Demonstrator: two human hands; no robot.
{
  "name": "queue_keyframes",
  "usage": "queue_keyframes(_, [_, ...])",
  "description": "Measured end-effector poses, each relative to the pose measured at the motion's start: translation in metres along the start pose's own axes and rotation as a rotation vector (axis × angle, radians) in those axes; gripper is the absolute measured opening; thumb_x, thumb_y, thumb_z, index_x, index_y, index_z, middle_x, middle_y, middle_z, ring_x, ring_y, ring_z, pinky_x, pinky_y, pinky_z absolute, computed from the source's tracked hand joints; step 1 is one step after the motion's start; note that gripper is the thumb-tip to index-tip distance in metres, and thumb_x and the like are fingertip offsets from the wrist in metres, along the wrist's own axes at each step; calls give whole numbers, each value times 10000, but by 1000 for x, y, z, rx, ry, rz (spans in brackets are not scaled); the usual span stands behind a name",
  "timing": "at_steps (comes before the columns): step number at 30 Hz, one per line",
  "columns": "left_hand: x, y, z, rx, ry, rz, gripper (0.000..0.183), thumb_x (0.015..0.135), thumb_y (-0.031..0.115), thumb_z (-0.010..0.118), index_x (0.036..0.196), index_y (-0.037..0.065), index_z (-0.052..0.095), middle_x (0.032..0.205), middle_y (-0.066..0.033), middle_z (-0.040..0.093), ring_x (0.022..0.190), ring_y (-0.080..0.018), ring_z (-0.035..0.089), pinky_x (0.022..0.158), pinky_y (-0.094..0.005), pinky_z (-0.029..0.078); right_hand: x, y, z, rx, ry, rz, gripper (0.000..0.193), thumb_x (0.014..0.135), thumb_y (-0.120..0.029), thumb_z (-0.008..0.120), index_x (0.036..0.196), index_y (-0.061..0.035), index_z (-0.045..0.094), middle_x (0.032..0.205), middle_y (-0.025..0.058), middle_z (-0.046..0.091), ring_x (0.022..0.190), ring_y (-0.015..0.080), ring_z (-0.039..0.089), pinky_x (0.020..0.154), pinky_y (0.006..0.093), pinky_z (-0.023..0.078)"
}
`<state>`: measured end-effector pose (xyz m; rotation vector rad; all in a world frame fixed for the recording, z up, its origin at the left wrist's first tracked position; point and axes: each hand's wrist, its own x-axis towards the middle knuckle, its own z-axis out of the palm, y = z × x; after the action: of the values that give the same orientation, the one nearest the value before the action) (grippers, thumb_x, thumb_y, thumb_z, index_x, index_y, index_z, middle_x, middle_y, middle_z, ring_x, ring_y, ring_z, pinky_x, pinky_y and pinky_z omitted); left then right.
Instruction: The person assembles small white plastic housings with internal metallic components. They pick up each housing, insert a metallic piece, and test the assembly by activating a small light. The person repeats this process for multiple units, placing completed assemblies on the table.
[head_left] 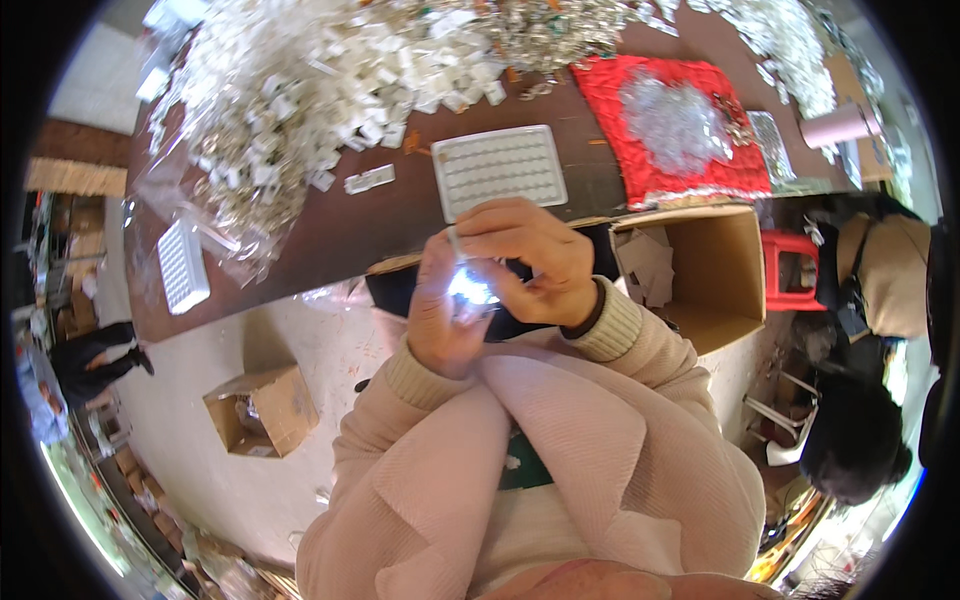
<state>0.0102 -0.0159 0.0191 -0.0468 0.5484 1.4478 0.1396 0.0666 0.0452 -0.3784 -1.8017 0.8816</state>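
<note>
Close together in front of my chest, near the table's front edge, are my left hand [437, 305] and my right hand [545, 262]. Between them shines a small lit light [470, 288]; its glare washes out its shape. My left fingers and thumb close round it from the left. From the right, the bent fingers of my right hand pinch at it, and they hide part of it. Just beyond my fingertips lies a white plastic tray [500, 168] with rows of small pockets. A small pale packet [370, 179] rests left of that tray.
Heaps of white-tagged small pieces [340, 85] cover the brown table's [330, 225] far left. A red cloth [640, 180] bears a clear plastic pile. Another white tray [182, 266] lies left. Cardboard boxes [715, 280] and a red stool [790, 270] stand right; a person [880, 270] is beyond.
</note>
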Motion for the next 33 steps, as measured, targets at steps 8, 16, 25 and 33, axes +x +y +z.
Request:
queue_keyframes(8, [9,-13,16,189,-87,-72,191,1024,244,602,1091,66,613,898,-75,647,695,-40,538,430,-142,344,-33,1,-66,-345,-19,99,320,807,-24,742,1126,-27,713,1144,154,707,952,331,686,800,391,550])
queue_keyframes(16, [19,-20,27,199,-74,-49,163,1011,190,619,1109,60,638,894,-66,604,724,-58,519,413,-125,367,-42,52,-152,-908,282,455,162,858,-27,727,1020,-23,734,904,132,673,764,272,694,674,346,549])
queue_keyframes(25, [20,-16,29,282,-125,-7,185,1015,154,598,1166,52,631,1025,-93,681,781,-60,556,437,-127,354,-25,40,-138,-983,298,339,110,888,23,637,988,-22,636,953,173,634,817,381,647,682,424,519])
queue_keyframes(33, [9,-14,27,342,-69,111,236,967,124,685,1181,32,650,958,-47,685,814,-53,614,529,-128,428,-9,-14,-49,-455,-48,110,155,851,78,641,975,-6,599,945,140,657,798,310,639,715,356,520])
